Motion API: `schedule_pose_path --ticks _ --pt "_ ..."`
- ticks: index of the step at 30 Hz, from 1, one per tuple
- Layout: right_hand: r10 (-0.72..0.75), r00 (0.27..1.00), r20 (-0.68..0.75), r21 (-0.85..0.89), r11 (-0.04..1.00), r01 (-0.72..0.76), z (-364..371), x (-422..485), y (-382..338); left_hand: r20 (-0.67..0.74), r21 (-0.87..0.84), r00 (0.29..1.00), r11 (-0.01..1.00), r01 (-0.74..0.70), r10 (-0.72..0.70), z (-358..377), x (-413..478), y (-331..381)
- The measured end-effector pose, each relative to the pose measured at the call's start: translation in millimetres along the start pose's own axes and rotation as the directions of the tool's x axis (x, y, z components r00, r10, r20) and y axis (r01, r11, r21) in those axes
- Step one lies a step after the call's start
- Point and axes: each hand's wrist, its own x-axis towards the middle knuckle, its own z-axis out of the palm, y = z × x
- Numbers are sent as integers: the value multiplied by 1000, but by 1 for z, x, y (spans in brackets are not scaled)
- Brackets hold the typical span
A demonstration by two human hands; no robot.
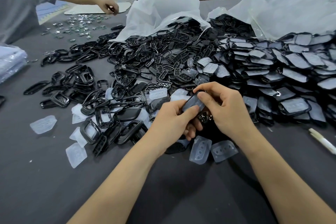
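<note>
"Where's the black shell?"

"Above the worktop, toward its near edge. The left hand and right hand hold it, fingers curled round its two ends."

"And its long axis?"

"Slanted, pointing from near-left up to far-right."

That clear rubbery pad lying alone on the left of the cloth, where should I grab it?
Pinch the clear pad across its two long edges, coming from above and from the near-left side. It lies flat and alone on the dark cloth, so those edges are free, while the black frames crowd its right.
</note>
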Motion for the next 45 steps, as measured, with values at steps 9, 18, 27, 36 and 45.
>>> schedule_pose_path --ticks 9,18,27,36,45 --pt "28 987 158 346 935 -82 6 -5 -4 -88 -108 988 985 -136 127 3 -1 2" --pt "83 994 64 392 914 -102 11 -5 -7 -59 -42 979 979 -200 197 5 -2 2" --pt "73 993 94 484 868 -109 10 -7 -11 21 -63 969 967 -246 247 3 -3 2" --pt "49 995 86 342 937 -75 6 -5 -7 49 -109 978 975 -195 201 5 -3 3" --pt "70 990 122 233 968 -97 2 -2 -2 116 -60 987 992 -109 115 5 -4 -1"
